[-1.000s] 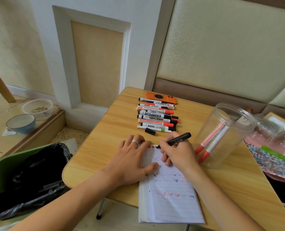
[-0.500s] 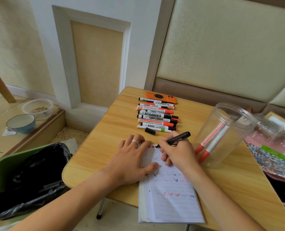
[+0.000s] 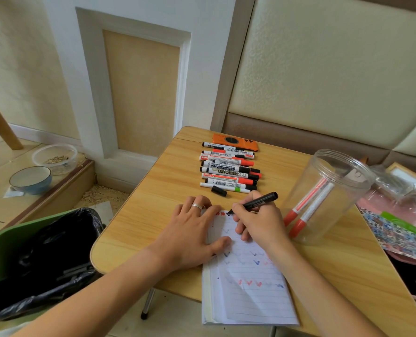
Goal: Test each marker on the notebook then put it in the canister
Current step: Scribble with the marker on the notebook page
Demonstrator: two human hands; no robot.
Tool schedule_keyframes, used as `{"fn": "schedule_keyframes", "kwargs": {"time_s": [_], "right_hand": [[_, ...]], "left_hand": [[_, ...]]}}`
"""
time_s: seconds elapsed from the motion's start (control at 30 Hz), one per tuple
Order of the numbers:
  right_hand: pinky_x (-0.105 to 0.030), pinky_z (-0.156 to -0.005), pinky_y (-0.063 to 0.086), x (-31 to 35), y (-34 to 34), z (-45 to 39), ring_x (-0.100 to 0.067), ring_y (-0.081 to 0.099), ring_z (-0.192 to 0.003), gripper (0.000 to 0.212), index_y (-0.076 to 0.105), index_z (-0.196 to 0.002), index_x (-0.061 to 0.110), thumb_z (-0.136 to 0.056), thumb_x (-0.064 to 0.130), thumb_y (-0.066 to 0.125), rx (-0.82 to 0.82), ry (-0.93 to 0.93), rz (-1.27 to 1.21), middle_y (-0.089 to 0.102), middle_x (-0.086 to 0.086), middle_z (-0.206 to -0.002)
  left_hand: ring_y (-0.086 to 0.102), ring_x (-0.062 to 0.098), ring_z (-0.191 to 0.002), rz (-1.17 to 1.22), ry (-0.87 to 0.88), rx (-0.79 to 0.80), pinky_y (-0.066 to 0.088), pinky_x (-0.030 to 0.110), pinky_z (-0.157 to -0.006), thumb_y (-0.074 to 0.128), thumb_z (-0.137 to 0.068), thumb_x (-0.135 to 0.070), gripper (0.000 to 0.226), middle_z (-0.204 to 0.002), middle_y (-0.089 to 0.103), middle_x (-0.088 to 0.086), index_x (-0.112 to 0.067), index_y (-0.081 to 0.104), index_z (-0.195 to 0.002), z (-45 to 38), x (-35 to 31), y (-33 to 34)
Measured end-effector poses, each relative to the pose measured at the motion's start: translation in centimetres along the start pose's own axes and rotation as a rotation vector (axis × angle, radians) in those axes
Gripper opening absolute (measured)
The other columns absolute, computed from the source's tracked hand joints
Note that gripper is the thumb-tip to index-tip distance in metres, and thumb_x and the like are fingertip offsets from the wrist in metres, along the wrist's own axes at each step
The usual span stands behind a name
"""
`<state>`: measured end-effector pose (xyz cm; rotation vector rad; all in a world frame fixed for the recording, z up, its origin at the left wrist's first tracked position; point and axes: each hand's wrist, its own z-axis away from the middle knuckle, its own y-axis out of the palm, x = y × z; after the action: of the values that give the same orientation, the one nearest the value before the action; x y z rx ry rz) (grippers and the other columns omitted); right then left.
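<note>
**Black marker at the top of the page, two markers in the canister**

The person sits at a small wooden table [image 3: 153,215]. The right hand [image 3: 258,222] pinches a black marker [image 3: 258,203] with curled fingers, and its tip touches the top edge of the notebook [image 3: 248,295], beside some small red marks. The fingers hide the lower part of the marker, so the grip itself is hard to see in detail. The left hand [image 3: 192,234] lies flat with fingers spread; it presses on the left side of the page, and a ring is on one finger. Under both hands a part of the page is covered. The visible lines carry small check marks in blue and red, some very faint. The near end of the notebook reaches over the table edge.

A loose black cap [image 3: 218,191] lies on the table just behind the left hand. Behind it a row of markers [image 3: 229,170] lies side by side; some overlap, so their number is not certain. At the far end an orange flat object [image 3: 236,141] is partly covered by them.

The clear canister [image 3: 323,198] stands to the right of the hands, with two red-capped markers [image 3: 306,212] leaning inside. At the right border, patterned and pink things are cut off and hard to identify. A green bin [image 3: 10,239] with a black bag stands on the left.
</note>
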<state>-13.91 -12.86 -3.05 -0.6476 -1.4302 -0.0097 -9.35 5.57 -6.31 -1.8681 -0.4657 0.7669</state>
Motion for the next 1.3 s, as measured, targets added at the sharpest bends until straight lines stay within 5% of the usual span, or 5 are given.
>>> {"fn": "schedule_keyframes", "kwargs": {"time_s": [0.3, 0.5, 0.63, 1.13, 1.3], "right_hand": [[-0.031, -0.049, 0.048, -0.1, 0.0, 0.0, -0.025, 0.061, -0.051, 0.011, 0.063, -0.092, 0.013, -0.095, 0.022, 0.068, -0.002, 0.024, -0.097, 0.072, -0.013, -0.07], [-0.029, -0.047, 0.047, -0.2, 0.0, 0.4, -0.022, 0.058, -0.045, 0.016, 0.062, -0.09, 0.018, -0.098, 0.03, 0.067, -0.022, -0.041, -0.064, 0.07, -0.015, -0.065], [-0.027, -0.045, 0.046, -0.4, 0.0, 0.5, -0.02, 0.056, -0.043, 0.014, 0.062, -0.091, 0.023, -0.097, 0.033, 0.07, -0.02, -0.067, -0.048, 0.068, -0.014, -0.061], [-0.028, -0.045, 0.044, 0.2, -0.3, 0.8, -0.05, 0.065, -0.062, 0.013, 0.064, -0.087, 0.03, -0.098, 0.036, 0.063, -0.017, -0.053, -0.163, 0.076, -0.012, -0.078], [-0.029, -0.046, 0.044, 0.2, -0.2, 0.8, -0.036, 0.062, -0.055, 0.016, 0.064, -0.085, 0.029, -0.1, 0.032, 0.06, -0.026, -0.032, -0.161, 0.076, -0.01, -0.077]], "left_hand": [[0.033, 0.01, -0.119, 0.052, -0.044, 0.016, 0.032, 0.031, -0.103, 0.026, -0.091, -0.073, 0.068, -0.129, 0.04, -0.008, -0.033, 0.041, -0.143, -0.8, -0.3, -0.8], [0.054, 0.013, -0.102, 0.15, -0.082, -0.161, 0.041, 0.026, -0.07, 0.045, -0.103, -0.02, 0.033, -0.132, 0.048, -0.004, -0.026, 0.054, -0.134, -3.2, -0.5, -1.3], [0.056, 0.021, -0.114, 0.05, -0.077, -0.18, 0.049, 0.031, -0.081, 0.05, -0.096, -0.002, 0.047, -0.132, 0.054, 0.002, -0.021, 0.058, -0.138, -4.9, -0.3, -0.8], [0.06, 0.021, -0.098, -0.133, -0.02, -0.25, 0.046, 0.035, -0.077, 0.067, -0.09, -0.023, 0.021, -0.11, 0.067, -0.001, -0.023, 0.064, -0.111, -5.5, 0.9, -0.4], [0.058, 0.021, -0.106, -0.125, 0.002, -0.234, 0.052, 0.037, -0.08, 0.071, -0.09, -0.024, 0.027, -0.116, 0.059, 0.001, -0.028, 0.066, -0.116, -5.5, 1.1, -0.4]]}}
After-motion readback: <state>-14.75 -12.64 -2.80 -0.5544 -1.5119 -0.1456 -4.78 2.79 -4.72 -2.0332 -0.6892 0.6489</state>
